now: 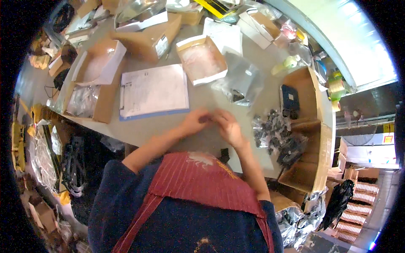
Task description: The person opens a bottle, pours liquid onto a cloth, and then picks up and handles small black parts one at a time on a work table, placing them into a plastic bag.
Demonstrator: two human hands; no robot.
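Observation:
Both hands meet over the grey table, close to its near edge. My left hand (195,122) is closed, and a small dark piece (205,119) shows at its fingertips. Its kind is too small and blurred to tell. My right hand (228,127) is beside it, its fingers bent together near the piece; whatever they pinch is hidden. Ahead of the left hand lies a blue clipboard (179,112) with printed sheets (154,90) on it. A clear plastic bag (247,80) with something dark inside lies beyond the right hand.
Right of my hands, small black parts (274,130) are heaped beside an open cardboard box (310,164). A dark flat case (289,100) stands near them. Ahead is a shallow white box (214,80); more open boxes (99,63) crowd the left side.

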